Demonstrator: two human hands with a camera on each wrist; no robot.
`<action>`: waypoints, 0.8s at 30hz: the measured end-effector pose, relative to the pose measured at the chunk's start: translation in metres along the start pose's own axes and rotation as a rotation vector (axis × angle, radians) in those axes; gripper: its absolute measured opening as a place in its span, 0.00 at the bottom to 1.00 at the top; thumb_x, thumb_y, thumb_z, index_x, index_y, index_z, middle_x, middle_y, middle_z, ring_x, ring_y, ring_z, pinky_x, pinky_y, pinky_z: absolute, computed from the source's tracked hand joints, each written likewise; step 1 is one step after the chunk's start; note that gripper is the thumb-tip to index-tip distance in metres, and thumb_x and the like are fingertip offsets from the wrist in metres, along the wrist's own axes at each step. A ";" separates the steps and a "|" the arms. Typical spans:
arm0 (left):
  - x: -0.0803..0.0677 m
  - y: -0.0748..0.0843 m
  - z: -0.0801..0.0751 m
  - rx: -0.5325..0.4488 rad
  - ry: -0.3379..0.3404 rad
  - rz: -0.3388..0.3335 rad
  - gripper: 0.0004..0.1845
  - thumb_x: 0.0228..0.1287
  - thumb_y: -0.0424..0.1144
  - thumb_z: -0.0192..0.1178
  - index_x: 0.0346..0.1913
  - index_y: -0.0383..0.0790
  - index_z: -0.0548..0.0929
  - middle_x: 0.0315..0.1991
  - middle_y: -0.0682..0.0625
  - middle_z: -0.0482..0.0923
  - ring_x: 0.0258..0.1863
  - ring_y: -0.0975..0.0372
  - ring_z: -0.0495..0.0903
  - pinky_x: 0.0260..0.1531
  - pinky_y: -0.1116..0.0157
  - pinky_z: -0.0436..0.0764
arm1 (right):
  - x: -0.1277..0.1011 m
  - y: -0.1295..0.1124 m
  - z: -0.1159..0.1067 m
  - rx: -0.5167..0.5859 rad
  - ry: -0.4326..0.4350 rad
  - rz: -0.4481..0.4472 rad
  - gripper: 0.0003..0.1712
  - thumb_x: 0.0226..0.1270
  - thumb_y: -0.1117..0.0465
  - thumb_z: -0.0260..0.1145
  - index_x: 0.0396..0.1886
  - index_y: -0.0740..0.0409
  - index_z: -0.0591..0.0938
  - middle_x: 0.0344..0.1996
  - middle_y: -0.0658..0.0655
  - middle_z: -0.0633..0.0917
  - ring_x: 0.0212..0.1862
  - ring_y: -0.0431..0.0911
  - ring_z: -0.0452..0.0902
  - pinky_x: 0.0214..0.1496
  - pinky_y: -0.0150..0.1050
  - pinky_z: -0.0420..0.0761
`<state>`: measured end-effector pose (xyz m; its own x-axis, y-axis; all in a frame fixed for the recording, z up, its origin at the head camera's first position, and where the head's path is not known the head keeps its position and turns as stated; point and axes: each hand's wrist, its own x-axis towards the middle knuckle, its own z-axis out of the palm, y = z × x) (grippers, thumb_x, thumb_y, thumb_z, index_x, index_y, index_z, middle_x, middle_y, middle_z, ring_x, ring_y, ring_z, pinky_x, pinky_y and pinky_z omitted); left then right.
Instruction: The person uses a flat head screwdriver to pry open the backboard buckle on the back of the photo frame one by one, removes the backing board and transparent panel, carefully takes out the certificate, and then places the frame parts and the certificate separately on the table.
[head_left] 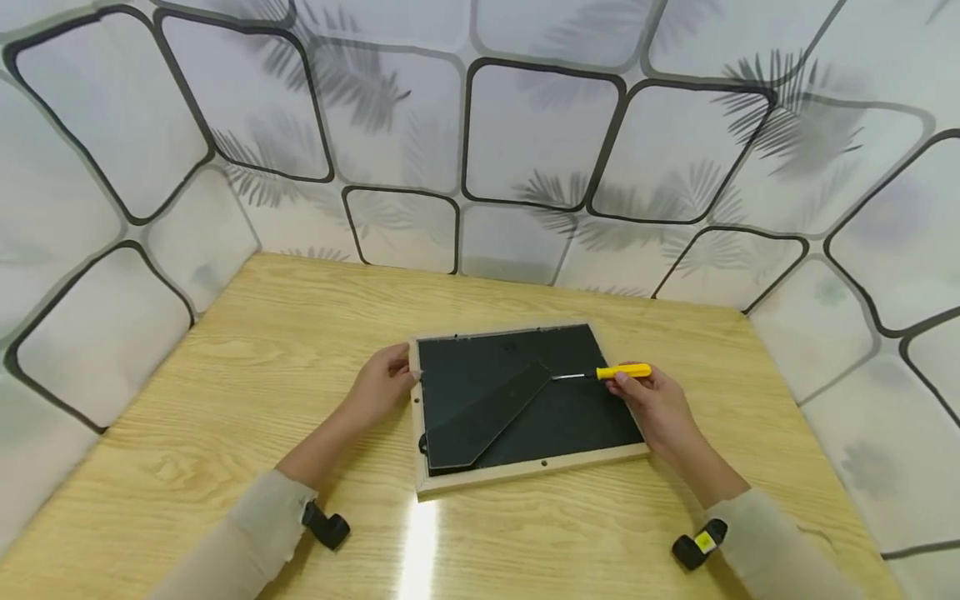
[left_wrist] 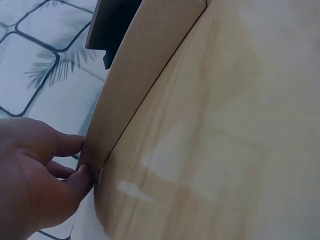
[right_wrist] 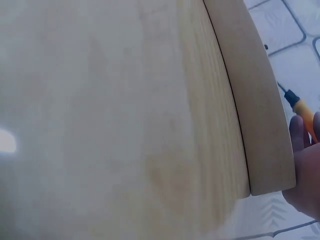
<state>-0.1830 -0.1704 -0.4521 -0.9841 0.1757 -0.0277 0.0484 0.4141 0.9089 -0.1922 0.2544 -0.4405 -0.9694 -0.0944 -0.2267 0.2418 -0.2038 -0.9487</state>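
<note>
A picture frame [head_left: 487, 478] lies on the table with its black backing [head_left: 592, 417] facing up. A black stand flap [head_left: 487, 417] runs slantwise across that backing, from the lower left toward the middle. My left hand [head_left: 380, 382] grips the frame's left side, thumb and fingertips at the edge in the left wrist view. In my right hand [head_left: 660, 410] is a screwdriver with a yellow handle [head_left: 626, 372], its metal shaft pointing left. The screwdriver's tip meets the flap's upper end in the head view. That hand overlaps the frame's right edge.
The frame rests on a light wood-grain table [head_left: 262, 350]. Behind and on both sides stand pale walls [head_left: 405, 125] patterned with dark rounded outlines and leaves. A small black device [head_left: 326, 525] sits on the left wrist, another [head_left: 697, 546] on the right.
</note>
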 end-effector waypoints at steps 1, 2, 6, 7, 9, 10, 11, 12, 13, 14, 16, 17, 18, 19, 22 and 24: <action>0.001 0.000 -0.001 0.008 0.000 -0.011 0.31 0.77 0.32 0.53 0.77 0.28 0.58 0.73 0.31 0.62 0.71 0.42 0.67 0.68 0.46 0.71 | -0.004 0.001 0.002 -0.007 0.015 0.004 0.24 0.70 0.62 0.67 0.60 0.65 0.70 0.43 0.47 0.85 0.44 0.37 0.85 0.55 0.27 0.82; 0.002 0.000 -0.001 0.018 0.001 -0.026 0.31 0.77 0.33 0.53 0.77 0.28 0.57 0.74 0.31 0.61 0.72 0.41 0.66 0.69 0.46 0.70 | -0.008 0.002 0.003 -0.011 0.028 0.007 0.26 0.70 0.61 0.68 0.61 0.66 0.69 0.44 0.47 0.85 0.45 0.36 0.85 0.56 0.27 0.81; 0.007 0.001 -0.003 0.025 -0.009 -0.044 0.31 0.78 0.35 0.52 0.78 0.30 0.57 0.74 0.33 0.62 0.72 0.42 0.66 0.68 0.46 0.71 | -0.020 0.007 0.007 -0.040 0.066 0.005 0.25 0.71 0.60 0.67 0.60 0.64 0.69 0.45 0.46 0.84 0.45 0.36 0.84 0.56 0.27 0.81; 0.007 0.001 -0.003 0.024 -0.013 -0.045 0.31 0.79 0.35 0.52 0.78 0.31 0.57 0.74 0.33 0.62 0.72 0.42 0.66 0.68 0.47 0.71 | -0.022 0.008 0.008 -0.039 0.071 0.001 0.24 0.71 0.60 0.67 0.59 0.64 0.70 0.44 0.46 0.84 0.45 0.36 0.84 0.56 0.27 0.81; 0.008 0.001 -0.003 0.020 -0.021 -0.047 0.31 0.79 0.36 0.52 0.78 0.32 0.57 0.73 0.33 0.63 0.71 0.42 0.67 0.67 0.47 0.72 | -0.026 0.010 0.010 -0.029 0.083 -0.008 0.21 0.71 0.61 0.67 0.57 0.63 0.72 0.43 0.46 0.85 0.44 0.36 0.84 0.55 0.27 0.81; 0.009 0.001 -0.003 0.027 -0.024 -0.044 0.31 0.79 0.36 0.51 0.78 0.32 0.56 0.73 0.33 0.63 0.71 0.43 0.67 0.67 0.47 0.72 | -0.028 0.011 0.012 -0.023 0.089 -0.013 0.19 0.71 0.61 0.67 0.56 0.63 0.73 0.42 0.46 0.85 0.44 0.36 0.84 0.54 0.27 0.82; 0.009 0.002 -0.003 0.028 -0.024 -0.046 0.31 0.79 0.37 0.51 0.79 0.33 0.56 0.73 0.34 0.63 0.71 0.43 0.67 0.66 0.48 0.73 | -0.029 0.012 0.012 -0.012 0.092 -0.013 0.18 0.71 0.62 0.67 0.55 0.62 0.73 0.42 0.46 0.85 0.43 0.36 0.84 0.54 0.27 0.82; 0.008 0.002 -0.004 0.029 -0.028 -0.046 0.31 0.79 0.36 0.51 0.79 0.33 0.56 0.73 0.34 0.64 0.70 0.43 0.68 0.66 0.48 0.74 | -0.031 0.012 0.014 0.002 0.095 -0.015 0.18 0.71 0.62 0.67 0.55 0.62 0.74 0.42 0.47 0.85 0.43 0.37 0.84 0.54 0.27 0.82; 0.007 0.002 -0.004 0.030 -0.028 -0.048 0.31 0.80 0.36 0.51 0.79 0.33 0.56 0.73 0.34 0.64 0.70 0.43 0.68 0.65 0.48 0.75 | -0.032 0.013 0.015 0.012 0.098 -0.015 0.17 0.71 0.63 0.67 0.54 0.62 0.74 0.42 0.47 0.85 0.43 0.37 0.85 0.54 0.27 0.82; 0.007 0.002 -0.004 0.038 -0.029 -0.045 0.31 0.80 0.36 0.50 0.79 0.33 0.56 0.73 0.34 0.64 0.70 0.43 0.68 0.64 0.48 0.75 | -0.033 0.013 0.016 0.021 0.099 -0.016 0.16 0.71 0.63 0.67 0.54 0.62 0.75 0.41 0.47 0.85 0.43 0.37 0.85 0.54 0.27 0.82; 0.005 0.003 -0.004 0.047 -0.031 -0.044 0.31 0.80 0.35 0.50 0.79 0.33 0.56 0.73 0.34 0.64 0.70 0.43 0.68 0.64 0.48 0.76 | -0.034 0.014 0.017 0.020 0.103 -0.016 0.16 0.71 0.63 0.67 0.53 0.61 0.75 0.41 0.47 0.85 0.43 0.37 0.84 0.54 0.27 0.82; 0.005 0.003 -0.004 0.048 -0.033 -0.047 0.30 0.79 0.35 0.50 0.79 0.33 0.56 0.73 0.34 0.64 0.70 0.43 0.68 0.63 0.48 0.76 | -0.035 0.014 0.018 0.017 0.105 -0.017 0.16 0.71 0.63 0.67 0.54 0.61 0.75 0.41 0.47 0.85 0.43 0.37 0.84 0.54 0.27 0.82; 0.004 0.002 -0.004 0.056 -0.036 -0.043 0.30 0.79 0.35 0.50 0.79 0.33 0.57 0.73 0.34 0.63 0.70 0.42 0.68 0.64 0.48 0.76 | -0.035 0.014 0.018 0.011 0.108 -0.021 0.17 0.71 0.63 0.67 0.54 0.62 0.75 0.41 0.47 0.85 0.43 0.37 0.84 0.54 0.27 0.82; 0.004 0.002 -0.004 0.054 -0.037 -0.045 0.30 0.79 0.35 0.50 0.78 0.33 0.57 0.74 0.34 0.63 0.70 0.42 0.68 0.64 0.48 0.76 | -0.036 0.014 0.019 0.008 0.112 -0.023 0.17 0.71 0.63 0.67 0.54 0.62 0.75 0.41 0.47 0.85 0.43 0.37 0.84 0.54 0.27 0.82; 0.005 0.001 -0.005 0.040 -0.046 -0.039 0.30 0.79 0.35 0.50 0.78 0.34 0.58 0.75 0.35 0.61 0.71 0.42 0.66 0.65 0.48 0.74 | -0.037 0.014 0.020 0.008 0.121 -0.030 0.18 0.71 0.64 0.67 0.55 0.64 0.74 0.41 0.47 0.85 0.43 0.37 0.85 0.53 0.27 0.82; 0.007 0.000 -0.005 0.028 -0.050 -0.034 0.30 0.79 0.36 0.50 0.78 0.34 0.58 0.76 0.35 0.60 0.72 0.43 0.66 0.66 0.48 0.73 | -0.037 0.015 0.021 0.016 0.125 -0.037 0.18 0.70 0.64 0.67 0.55 0.64 0.74 0.41 0.47 0.85 0.42 0.37 0.85 0.53 0.27 0.82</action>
<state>-0.1907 -0.1740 -0.4500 -0.9756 0.2049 -0.0795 0.0205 0.4449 0.8953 -0.1520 0.2346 -0.4414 -0.9752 0.0350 -0.2186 0.2058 -0.2208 -0.9534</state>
